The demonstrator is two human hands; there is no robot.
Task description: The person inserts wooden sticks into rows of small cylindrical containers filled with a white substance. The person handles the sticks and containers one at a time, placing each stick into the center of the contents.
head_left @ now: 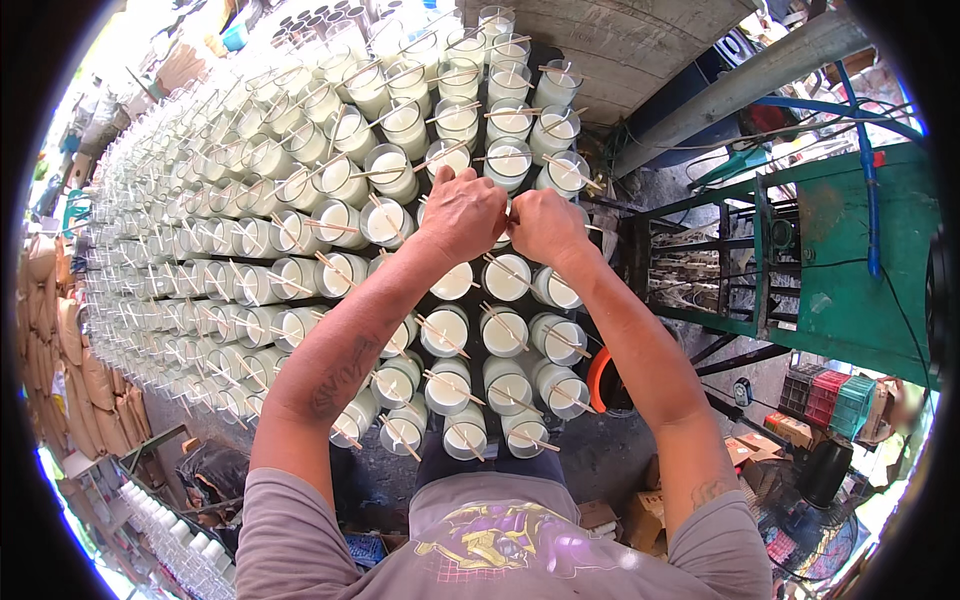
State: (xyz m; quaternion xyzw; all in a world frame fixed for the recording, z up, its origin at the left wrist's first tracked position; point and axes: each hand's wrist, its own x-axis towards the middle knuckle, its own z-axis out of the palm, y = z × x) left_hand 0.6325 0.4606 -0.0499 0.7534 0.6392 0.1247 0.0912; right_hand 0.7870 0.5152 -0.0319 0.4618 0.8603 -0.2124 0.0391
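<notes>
Rows of glass jars filled with white wax cover a dark table, most with thin wooden sticks laid across their rims and wicks in the wax. My left hand [466, 212] and my right hand [547, 225] meet above a jar in the middle rows, fingers pinched together at a wick or stick too small to make out. Near them stand a wax-filled jar [506, 161] just beyond, another jar [507, 277] on the near side, and a jar [387, 222] to the left. My hands hide the jar directly beneath them.
A green metal machine frame [862, 262] stands at the right, with a grey pipe [742, 90] above it. An orange-rimmed bucket [598, 379] is beside the table's right edge. Stacked plastic crates [825, 397] and cardboard boxes lie lower right; brown sacks [82, 352] are piled at the left.
</notes>
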